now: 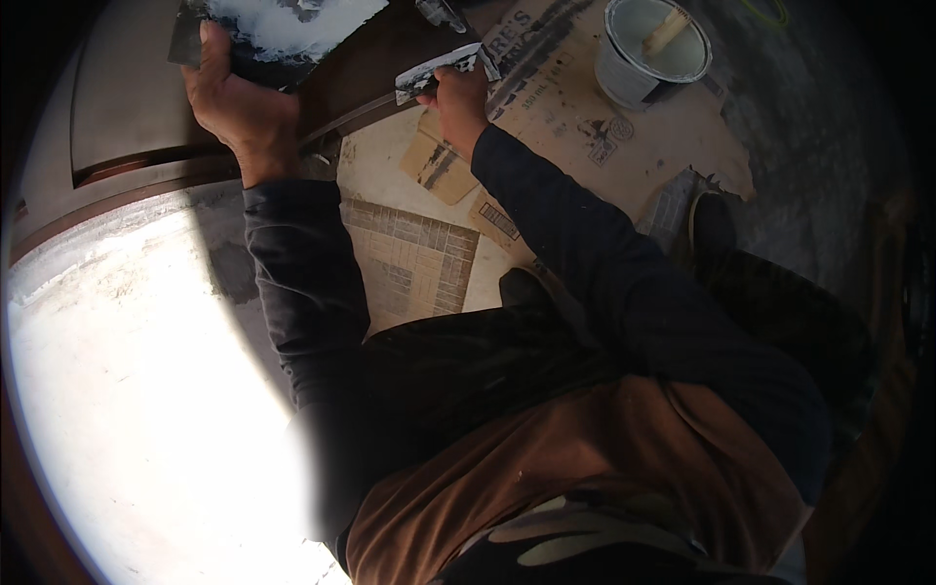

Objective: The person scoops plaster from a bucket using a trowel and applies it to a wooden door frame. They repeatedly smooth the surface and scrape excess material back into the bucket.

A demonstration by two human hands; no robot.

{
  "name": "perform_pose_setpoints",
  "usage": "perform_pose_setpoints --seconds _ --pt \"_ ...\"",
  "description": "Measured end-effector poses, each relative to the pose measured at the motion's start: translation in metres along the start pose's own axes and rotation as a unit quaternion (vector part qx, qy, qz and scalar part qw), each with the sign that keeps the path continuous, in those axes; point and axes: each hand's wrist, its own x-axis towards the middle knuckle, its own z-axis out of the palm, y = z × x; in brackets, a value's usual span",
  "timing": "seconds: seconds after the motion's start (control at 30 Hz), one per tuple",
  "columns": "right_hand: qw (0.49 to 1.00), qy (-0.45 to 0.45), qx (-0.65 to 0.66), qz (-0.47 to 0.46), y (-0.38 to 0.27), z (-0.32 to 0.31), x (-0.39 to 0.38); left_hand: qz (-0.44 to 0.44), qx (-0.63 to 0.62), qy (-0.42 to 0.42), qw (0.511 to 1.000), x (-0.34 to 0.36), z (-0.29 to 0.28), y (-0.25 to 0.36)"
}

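Observation:
My left hand [239, 112] holds the edge of a flat dark board [261, 66] at the upper left, its thumb lying on top. White paste [292, 27] is spread thickly over the board. To the right, my right hand [460, 102] is closed around a wide putty knife [421, 80] smeared with white and dark paste. The knife is apart from the board, over the edge of a dark brown panel [366, 58]. At the top edge lies a small paste-marked object [441, 14], cut off by the frame, its kind unclear.
A white bucket [624, 86] with a wooden stick [667, 31] in it stands on flattened cardboard [575, 141] at the upper right. Printed paper [414, 258] covers floor near my feet. A brown-framed panel [136, 107] stands left, beside brightly sunlit floor [146, 390].

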Motion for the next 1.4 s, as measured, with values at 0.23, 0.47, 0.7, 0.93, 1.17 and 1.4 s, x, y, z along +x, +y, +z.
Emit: perform_pose_setpoints --seconds 0.23,0.47,0.7,0.93,1.17,1.4 --pt "0.999 0.002 -0.047 0.004 -0.008 0.001 -0.005 -0.01 0.001 -0.019 1.0 0.005 -0.001 0.0" --pt "0.887 -0.019 -0.264 -0.379 0.008 0.009 0.015 0.004 0.011 -0.043 0.999 0.0 0.004 0.001" --pt "0.997 0.077 -0.025 0.0 0.008 -0.012 0.013 0.008 0.017 -0.04 0.999 -0.001 0.005 0.004" --pt "0.992 -0.063 -0.023 -0.103 -0.021 0.025 -0.013 -0.006 0.006 -0.023 1.0 0.007 0.003 -0.001" --pt "0.996 0.003 -0.064 -0.056 -0.031 0.04 -0.011 0.016 0.01 -0.03 0.999 0.005 0.006 0.001" --pt "0.971 0.016 -0.148 -0.188 -0.005 0.027 -0.001 0.013 0.009 -0.046 0.999 0.007 0.007 0.001"
